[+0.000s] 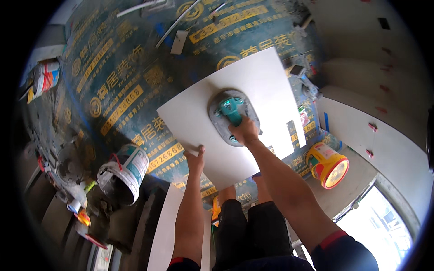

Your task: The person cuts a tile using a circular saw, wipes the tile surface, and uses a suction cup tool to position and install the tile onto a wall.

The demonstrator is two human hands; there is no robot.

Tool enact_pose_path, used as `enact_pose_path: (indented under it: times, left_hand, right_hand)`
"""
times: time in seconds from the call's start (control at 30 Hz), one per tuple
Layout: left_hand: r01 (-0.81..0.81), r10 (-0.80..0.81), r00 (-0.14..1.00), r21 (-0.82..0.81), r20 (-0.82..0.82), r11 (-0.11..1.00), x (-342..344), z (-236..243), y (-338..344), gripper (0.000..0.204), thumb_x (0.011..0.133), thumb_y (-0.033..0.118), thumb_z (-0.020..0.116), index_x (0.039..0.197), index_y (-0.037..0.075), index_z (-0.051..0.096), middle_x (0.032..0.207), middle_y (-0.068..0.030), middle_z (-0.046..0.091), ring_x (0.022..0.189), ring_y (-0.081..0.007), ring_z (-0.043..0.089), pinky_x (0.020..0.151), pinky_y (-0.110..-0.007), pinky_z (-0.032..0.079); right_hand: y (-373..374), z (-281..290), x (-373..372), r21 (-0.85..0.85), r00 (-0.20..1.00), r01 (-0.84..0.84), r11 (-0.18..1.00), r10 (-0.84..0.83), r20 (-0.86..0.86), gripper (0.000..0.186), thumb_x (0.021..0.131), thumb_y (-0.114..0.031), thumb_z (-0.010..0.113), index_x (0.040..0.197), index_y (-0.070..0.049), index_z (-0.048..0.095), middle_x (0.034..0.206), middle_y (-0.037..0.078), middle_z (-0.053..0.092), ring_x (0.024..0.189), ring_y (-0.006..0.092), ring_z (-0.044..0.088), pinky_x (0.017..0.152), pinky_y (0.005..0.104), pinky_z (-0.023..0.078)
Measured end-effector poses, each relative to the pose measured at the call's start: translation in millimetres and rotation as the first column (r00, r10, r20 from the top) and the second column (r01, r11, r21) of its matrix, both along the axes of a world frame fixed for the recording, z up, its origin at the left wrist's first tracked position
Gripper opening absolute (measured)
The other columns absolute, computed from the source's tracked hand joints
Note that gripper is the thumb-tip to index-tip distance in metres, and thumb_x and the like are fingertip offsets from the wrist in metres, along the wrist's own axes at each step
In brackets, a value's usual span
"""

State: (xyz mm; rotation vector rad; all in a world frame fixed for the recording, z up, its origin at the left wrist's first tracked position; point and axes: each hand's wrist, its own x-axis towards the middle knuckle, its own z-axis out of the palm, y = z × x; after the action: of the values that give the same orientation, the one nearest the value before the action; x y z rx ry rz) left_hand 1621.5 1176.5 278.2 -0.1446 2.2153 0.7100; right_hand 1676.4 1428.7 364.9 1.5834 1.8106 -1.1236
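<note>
A large white tile (190, 108) is held up in front of me, tilted, with a narrow slot cut into its right side. On its face sits a tile suction lifter (229, 107), with a teal body and handle on a grey oval pad. My right hand (245, 130) is closed round the lower end of that handle. At the tile's lower left edge my left hand (195, 159) grips the rim, its thumb on the white face and its other fingers mostly hidden behind.
Dark printed protective sheeting (122, 90) covers the floor. A white bucket (124, 174) stands to the left, a yellow-and-red bucket (327, 165) to the right. A grey tool (307, 83) lies beyond the tile's right edge. Another white panel (174, 226) is by my left forearm.
</note>
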Motion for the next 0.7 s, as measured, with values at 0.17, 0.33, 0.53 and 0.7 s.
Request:
enact_pose_path:
  times: [0.17, 0.33, 0.53, 0.7]
  left_hand:
    - [-0.435, 0.305, 0.84, 0.221, 0.449, 0.873, 20, -3, -61, 0.077, 0.087, 0.028, 0.071, 0.144, 0.004, 0.025, 0.139, -0.0147, 0.044, 0.121, -0.0264, 0.049, 0.097, -0.046, 0.041]
    - [-0.513, 0.437, 0.708, -0.023, 0.555, 0.858, 50, 38, -25, 0.059, 0.09, 0.029, 0.067, 0.138, 0.005, 0.04, 0.13, -0.0111, 0.053, 0.112, -0.0246, 0.054, 0.093, -0.043, 0.043]
    - [-0.352, 0.277, 0.93, 0.362, 0.244, 0.863, 72, 86, -72, 0.04, 0.088, 0.016, 0.062, 0.122, 0.002, 0.047, 0.119, -0.013, 0.054, 0.108, -0.0262, 0.053, 0.098, -0.042, 0.041]
    - [0.013, -0.032, 0.996, 0.237, 0.078, 0.972, 73, 148, -73, 0.034, 0.087, 0.014, 0.058, 0.116, -0.003, 0.052, 0.116, -0.0177, 0.056, 0.103, -0.0292, 0.055, 0.094, -0.04, 0.044]
  right_hand:
    - [3, -33, -12, -0.389, 0.936, 0.193, 0.901, -0.288, -0.203, 0.02, 0.065, -0.017, 0.075, 0.068, 0.0, 0.066, 0.063, 0.008, 0.065, 0.05, 0.0159, 0.06, 0.047, 0.0298, 0.049]
    - [1, -17, 32, -0.085, 0.958, 0.188, 0.979, -0.202, -0.202, 0.022, 0.062, -0.02, 0.072, 0.069, 0.0, 0.065, 0.06, 0.011, 0.063, 0.053, 0.0205, 0.061, 0.053, 0.0336, 0.049]
    - [-39, 81, 94, -0.116, 0.872, 0.298, 0.947, -0.32, -0.371, 0.041, 0.064, -0.026, 0.072, 0.094, 0.0, 0.067, 0.086, 0.021, 0.069, 0.08, 0.0328, 0.068, 0.074, 0.0412, 0.053]
    - [-65, 201, 164, -0.101, 0.789, 0.431, 0.897, -0.429, -0.441, 0.035, 0.069, -0.018, 0.075, 0.096, 0.001, 0.063, 0.086, 0.019, 0.068, 0.083, 0.0326, 0.067, 0.077, 0.0418, 0.051]
